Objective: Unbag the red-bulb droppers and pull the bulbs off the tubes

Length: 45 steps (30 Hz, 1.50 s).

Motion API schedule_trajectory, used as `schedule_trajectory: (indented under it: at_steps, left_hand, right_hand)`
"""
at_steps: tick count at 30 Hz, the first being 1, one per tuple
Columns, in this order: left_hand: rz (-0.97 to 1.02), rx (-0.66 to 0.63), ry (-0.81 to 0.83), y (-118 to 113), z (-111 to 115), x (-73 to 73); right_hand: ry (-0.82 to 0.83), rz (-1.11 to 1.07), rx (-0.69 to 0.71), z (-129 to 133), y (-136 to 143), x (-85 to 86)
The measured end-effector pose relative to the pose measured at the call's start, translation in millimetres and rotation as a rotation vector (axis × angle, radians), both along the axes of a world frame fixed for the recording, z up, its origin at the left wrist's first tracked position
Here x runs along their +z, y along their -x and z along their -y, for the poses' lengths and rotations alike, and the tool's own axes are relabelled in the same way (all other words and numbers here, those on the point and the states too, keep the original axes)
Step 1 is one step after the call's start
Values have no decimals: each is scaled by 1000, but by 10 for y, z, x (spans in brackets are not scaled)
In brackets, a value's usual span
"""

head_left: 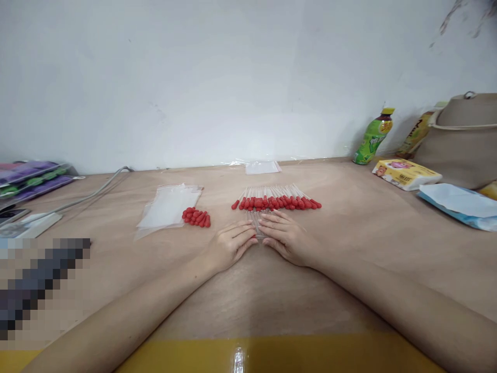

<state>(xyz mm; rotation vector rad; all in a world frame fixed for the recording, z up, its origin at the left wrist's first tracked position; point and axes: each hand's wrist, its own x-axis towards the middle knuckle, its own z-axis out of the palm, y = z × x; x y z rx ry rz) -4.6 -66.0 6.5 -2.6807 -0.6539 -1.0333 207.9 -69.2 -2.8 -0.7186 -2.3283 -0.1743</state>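
Fingers: the left hand [229, 242] and the right hand [293, 239] lie low, fingers stretched toward each other, their tips against the two sides of a small transparent bundle [255, 220]. Whether they pinch it or only fence it in, I cannot tell.

Transparent bundle: between the fingertips, on the brown tabletop [248, 300]; thin, stick-like pieces pointing away from the person, partly hidden by the fingers. A speck of red shows by the left fingertips.

Red-headed sticks: just beyond the grip, a wide row [277, 202], heads toward the hands, pale stems fanned out behind.

Red cluster: a smaller heap [197, 217] to the left of the grip, touching the edge of the plastic bags [169, 207].

Small white packet: farther out past the row, near the wall [262, 167].

Right side, well apart: a green bottle [373, 139], a yellow tissue pack [406, 173] and a blue-and-white packet [458, 204].

Slipping: the pieces look slick and narrow, so uneven pressure from the two hands could skew them or make some ride over others.

Nudging: the row sits so near the fingertips that a forward push could knock heads out of line or roll sticks apart.

Brushing: a leftward sweep of the left hand could scatter the heap, or drag the light bags, whose loose edges would catch easily.
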Motion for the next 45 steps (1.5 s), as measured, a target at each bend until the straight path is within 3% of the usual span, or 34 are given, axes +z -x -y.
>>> schedule_trajectory:
  at_steps: [9,25,33,36,39,42,45]
  left_hand:
    - [-69,-29,-32,-29,38,71]
    - [-125,-43,-21,29,39,76]
    - [-88,-65,8,104,33,38]
    - [2,18,4,205,23,83]
    - [139,167,-19,320,-22,263]
    - [284,422,27,493,-150,527]
    - [349,694,261,760,-350,734]
  right_hand:
    - [15,-31,140,15,-8,12]
    - [-159,-54,165,31,-70,-24]
    - [-142,-101,197,14,-162,-32]
    - [-107,-164,103,-32,-283,-7]
    - [-54,-168,-87,-91,-369,-12]
    - [-19,-136,-280,-127,-396,-46]
    - [34,-141,-379,-132,-398,-62]
